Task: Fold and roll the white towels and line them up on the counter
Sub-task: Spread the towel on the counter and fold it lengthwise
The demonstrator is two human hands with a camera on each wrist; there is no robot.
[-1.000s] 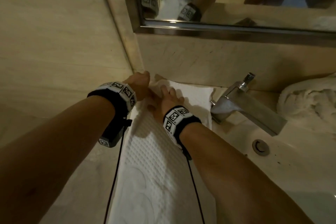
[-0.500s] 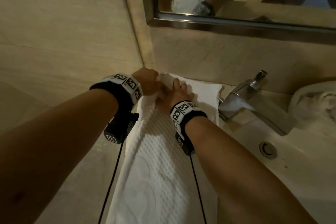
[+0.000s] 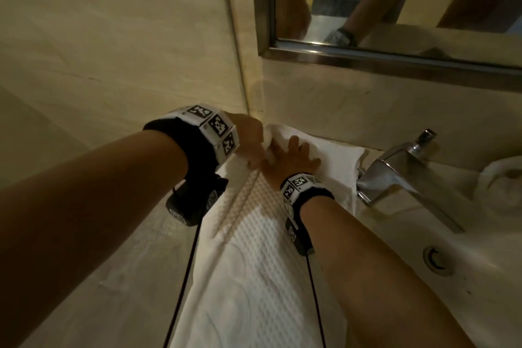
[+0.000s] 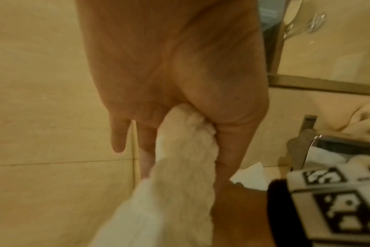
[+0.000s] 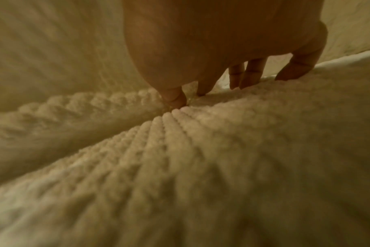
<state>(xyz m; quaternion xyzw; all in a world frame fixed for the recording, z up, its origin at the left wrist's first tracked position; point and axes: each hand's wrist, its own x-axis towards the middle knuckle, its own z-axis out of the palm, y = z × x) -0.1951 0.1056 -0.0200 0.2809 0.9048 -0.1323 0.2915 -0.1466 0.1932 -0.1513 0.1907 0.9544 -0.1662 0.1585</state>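
Observation:
A long white waffle-textured towel point(image 3: 254, 263) lies lengthwise on the counter, reaching from the back wall toward me. At its far left corner my left hand point(image 3: 251, 144) grips a bunch of the towel's edge point(image 4: 175, 183) between thumb and fingers and holds it raised off the counter. Just right of it my right hand point(image 3: 291, 155) presses down on the towel with spread fingers point(image 5: 249, 75). Its thumb sits at a raised crease in the cloth point(image 5: 201, 158). A rolled white towel point(image 3: 500, 178) lies at the far right behind the tap.
A chrome faucet point(image 3: 401, 175) stands right of the towel, over a white basin point(image 3: 466, 305) with a round overflow ring point(image 3: 436, 260). A framed mirror point(image 3: 395, 59) hangs above the backsplash. Tiled wall point(image 3: 113, 65) closes the left side; the counter corner is tight.
My left hand has gathered and lifted the towel's far left edge, raising a long crease along the left side. My right hand has stayed pressing on the far end.

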